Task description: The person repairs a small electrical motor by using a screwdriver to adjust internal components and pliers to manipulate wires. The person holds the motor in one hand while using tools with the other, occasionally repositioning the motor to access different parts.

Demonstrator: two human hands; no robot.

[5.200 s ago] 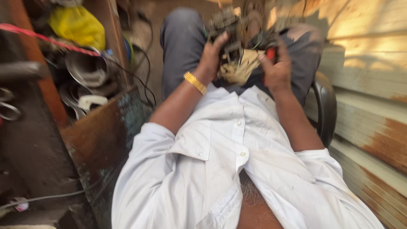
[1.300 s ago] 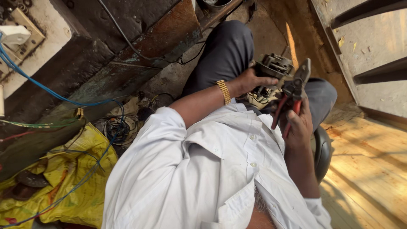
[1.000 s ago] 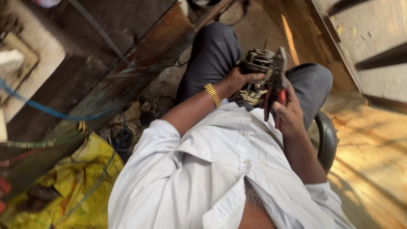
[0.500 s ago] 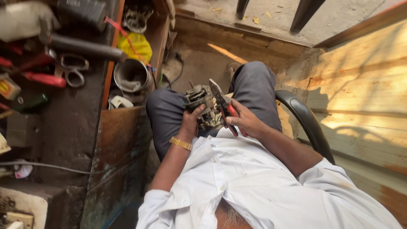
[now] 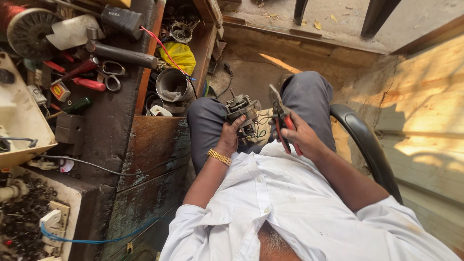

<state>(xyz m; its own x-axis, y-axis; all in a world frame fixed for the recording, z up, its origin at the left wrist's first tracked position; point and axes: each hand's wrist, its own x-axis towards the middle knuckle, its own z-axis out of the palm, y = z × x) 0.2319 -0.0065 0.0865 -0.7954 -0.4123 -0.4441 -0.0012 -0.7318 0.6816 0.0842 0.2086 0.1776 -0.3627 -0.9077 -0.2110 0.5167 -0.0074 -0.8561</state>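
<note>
While the person sits in a black chair (image 5: 367, 145) with knees raised, the left hand (image 5: 231, 137) wraps its fingers around a small grey electric motor (image 5: 241, 112) resting on the lap, thumb and fingers clamped on its lower housing. Beside it, the right hand (image 5: 300, 137) is closed around the red handles of a pair of pliers (image 5: 280, 116), whose dark jaws point up and away from the body, just beside the motor but not touching it as far as the view shows. A gold bracelet (image 5: 219, 157) circles the left wrist above a rolled white shirt sleeve. To the left stands a dark, worn workbench (image 5: 116, 125) strewn with tools, among them scissors (image 5: 111, 75), a red-handled screwdriver (image 5: 89, 84) and a hammer (image 5: 121, 52). A yellow bag (image 5: 181, 55) and a metal pot (image 5: 174, 84) sit beyond the bench edge.
</note>
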